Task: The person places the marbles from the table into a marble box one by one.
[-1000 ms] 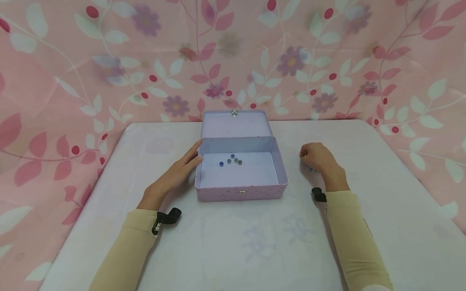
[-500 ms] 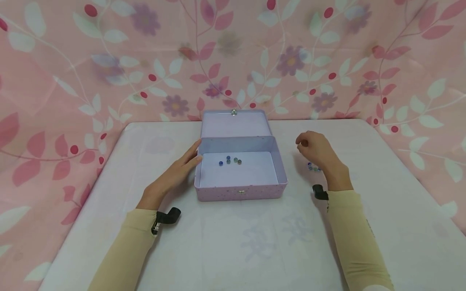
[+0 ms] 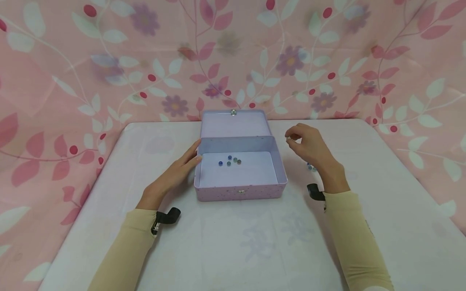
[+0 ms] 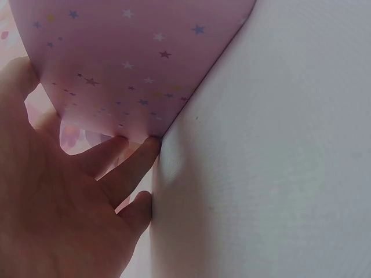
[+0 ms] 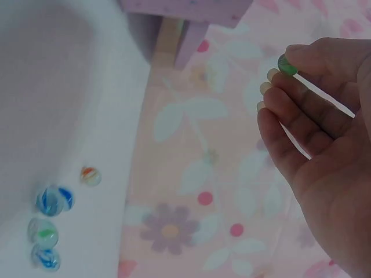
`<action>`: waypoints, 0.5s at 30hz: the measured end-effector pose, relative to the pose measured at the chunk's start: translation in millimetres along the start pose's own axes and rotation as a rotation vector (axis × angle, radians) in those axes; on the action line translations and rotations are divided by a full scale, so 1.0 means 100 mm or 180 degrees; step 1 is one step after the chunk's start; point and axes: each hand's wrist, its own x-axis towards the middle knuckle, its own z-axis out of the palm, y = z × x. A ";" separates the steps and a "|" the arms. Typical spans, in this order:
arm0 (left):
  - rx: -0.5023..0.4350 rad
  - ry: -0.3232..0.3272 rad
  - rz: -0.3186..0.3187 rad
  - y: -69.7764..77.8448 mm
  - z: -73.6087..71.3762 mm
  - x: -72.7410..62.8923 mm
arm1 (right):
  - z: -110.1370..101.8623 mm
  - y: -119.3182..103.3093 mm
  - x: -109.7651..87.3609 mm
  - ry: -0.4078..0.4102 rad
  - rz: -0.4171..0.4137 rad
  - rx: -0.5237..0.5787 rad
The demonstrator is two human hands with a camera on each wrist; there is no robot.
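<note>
A lilac tin box [image 3: 214,195] dotted with small stars stands with its lid [image 3: 234,124] tipped back. Several glass marbles [image 3: 220,163] lie on its floor. My left hand [image 3: 172,173] rests against the box's left side, its spread fingers touching the starry wall [image 4: 127,63] in the left wrist view. My right hand [image 3: 311,147] is raised just to the right of the box. Between thumb and fingertip it pinches a green marble [image 5: 287,65], while its other fingers are loosely bent.
More marbles [image 5: 49,200], some with blue swirls, lie on the white cloth-covered table [image 3: 218,246] below my right hand. A small orange-streaked marble [image 5: 90,175] sits slightly apart from them. A pink floral curtain [image 3: 145,52] hangs behind the table.
My right hand has risen from the marbles on the table and moved left toward the box. One blue marble inside the box has rolled a little. My left hand stays put.
</note>
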 end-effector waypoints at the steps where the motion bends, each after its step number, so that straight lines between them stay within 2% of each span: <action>1: -0.0006 -0.0006 0.0017 0.00 0.00 0.00 | 0.01 -0.03 0.01 0.0003 -0.0047 0.0008; 9: -0.0004 -0.0035 0.0050 -0.01 -0.01 0.02 | 0.09 -0.38 0.02 -0.0112 -0.0385 0.0140; 15: -0.0022 -0.0036 0.0065 -0.02 -0.01 0.02 | 0.25 -0.61 0.02 -0.0443 -0.0622 0.0285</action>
